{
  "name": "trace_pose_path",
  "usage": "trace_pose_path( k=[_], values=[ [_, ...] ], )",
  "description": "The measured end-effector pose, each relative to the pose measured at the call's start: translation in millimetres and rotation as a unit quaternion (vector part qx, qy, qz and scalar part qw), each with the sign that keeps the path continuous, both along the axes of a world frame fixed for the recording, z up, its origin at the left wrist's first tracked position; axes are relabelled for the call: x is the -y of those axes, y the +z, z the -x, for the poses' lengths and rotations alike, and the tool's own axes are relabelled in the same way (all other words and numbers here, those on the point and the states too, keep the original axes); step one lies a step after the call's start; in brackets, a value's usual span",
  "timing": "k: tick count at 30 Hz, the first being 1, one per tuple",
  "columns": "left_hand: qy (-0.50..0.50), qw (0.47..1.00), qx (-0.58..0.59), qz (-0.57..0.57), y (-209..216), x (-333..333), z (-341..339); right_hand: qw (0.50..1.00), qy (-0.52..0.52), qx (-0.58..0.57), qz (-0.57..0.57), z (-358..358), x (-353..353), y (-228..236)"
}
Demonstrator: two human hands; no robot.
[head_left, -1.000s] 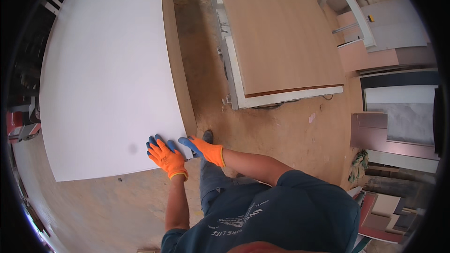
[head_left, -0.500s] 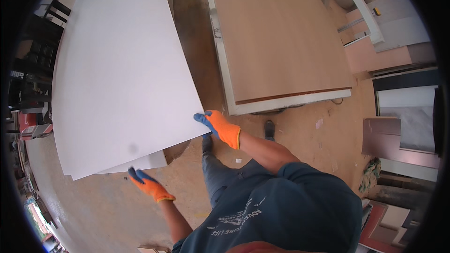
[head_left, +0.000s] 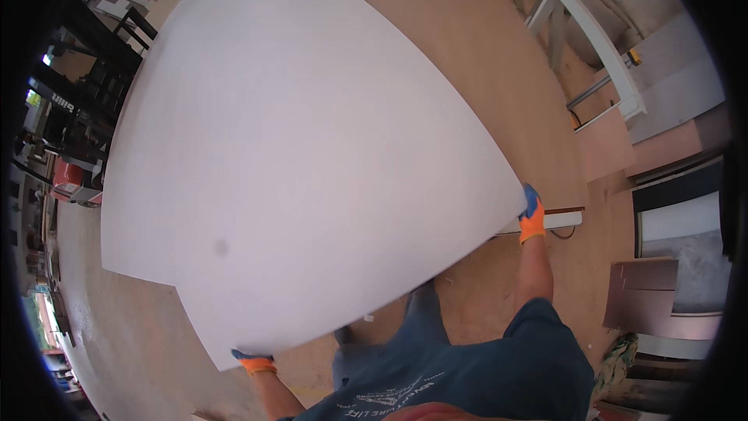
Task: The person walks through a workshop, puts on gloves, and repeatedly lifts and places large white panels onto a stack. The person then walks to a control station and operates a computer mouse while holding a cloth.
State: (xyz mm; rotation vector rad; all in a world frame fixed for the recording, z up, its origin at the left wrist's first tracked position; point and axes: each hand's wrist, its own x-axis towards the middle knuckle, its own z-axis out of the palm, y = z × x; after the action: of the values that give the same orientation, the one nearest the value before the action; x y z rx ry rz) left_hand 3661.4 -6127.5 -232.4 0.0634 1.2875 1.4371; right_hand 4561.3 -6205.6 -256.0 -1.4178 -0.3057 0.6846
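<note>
A large white board (head_left: 304, 156) fills most of the view, lifted and tilted up in front of me. My left hand (head_left: 253, 361), in an orange and blue glove, grips the board's near left corner from below; most of that hand is hidden by the sheet. My right hand (head_left: 531, 217), gloved the same way, holds the board's right corner at arm's length. A small grey smudge marks the sheet low on its left side.
A wide brown wooden panel (head_left: 475, 54) lies behind the board. White frame pieces (head_left: 592, 39) lean at upper right. Stacked sheets and panels (head_left: 670, 257) stand on the right. Dark machinery (head_left: 70, 132) sits at far left. Sawdust covers the floor (head_left: 132, 343).
The board has been raised further and swung toward me, now covering most of the view. My hands have spread apart to its two near corners.
</note>
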Motion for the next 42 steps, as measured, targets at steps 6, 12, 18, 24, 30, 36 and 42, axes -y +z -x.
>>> trace_pose_path(
  k=[6,12,18,24,30,36,42],
  values=[
    [-0.020,0.997,-0.031,-0.061,-44.9,105.1,54.8,0.923,-0.133,-0.323,-0.163,99.4,163.8,-66.2],
    [-0.015,0.999,-0.029,-0.028,-17.3,133.3,168.3,0.894,-0.204,-0.391,0.084,296.7,214.4,-134.8],
    [-0.041,0.992,-0.102,-0.058,10.0,67.2,242.6,0.865,-0.186,-0.457,0.089,416.6,257.3,-180.9],
    [-0.092,0.986,-0.128,-0.051,29.3,22.8,249.8,0.866,-0.219,-0.445,0.058,481.9,277.4,-186.9],
    [-0.198,0.972,-0.076,-0.101,10.1,-16.1,176.6,0.841,-0.324,-0.430,0.049,429.8,312.1,-184.9],
    [-0.316,0.935,-0.013,-0.159,-16.6,-8.0,14.3,0.853,-0.268,-0.416,-0.168,378.1,284.3,-193.0],
    [-0.233,0.967,0.096,0.046,-71.3,-43.7,-165.5,0.881,-0.302,-0.347,-0.107,248.1,217.9,-145.2]
  ],
)
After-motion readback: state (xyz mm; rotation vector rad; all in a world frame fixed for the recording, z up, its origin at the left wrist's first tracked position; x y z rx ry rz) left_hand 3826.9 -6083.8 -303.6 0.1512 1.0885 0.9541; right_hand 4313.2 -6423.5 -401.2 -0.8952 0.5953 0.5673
